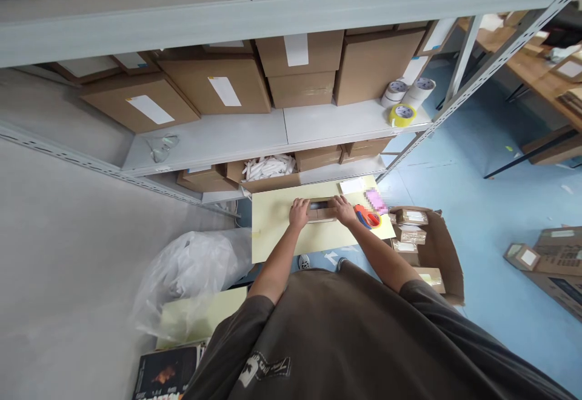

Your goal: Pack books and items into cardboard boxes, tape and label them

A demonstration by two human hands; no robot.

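Note:
On the pale yellow tabletop sits a small cardboard box, its top flaps apart and something dark or greyish showing inside. My left hand grips the box's left end, fingers curled over the edge. At the opposite end, my right hand holds the box in the same way. Just right of that hand lies an orange and blue tape dispenser. Beyond it are a pink blurred-out object and a white paper slip.
A metal shelf with cardboard boxes stands ahead, with white and yellow tape rolls on its right. A large carton of small boxes stands right of the table. A clear plastic bag bulges at left.

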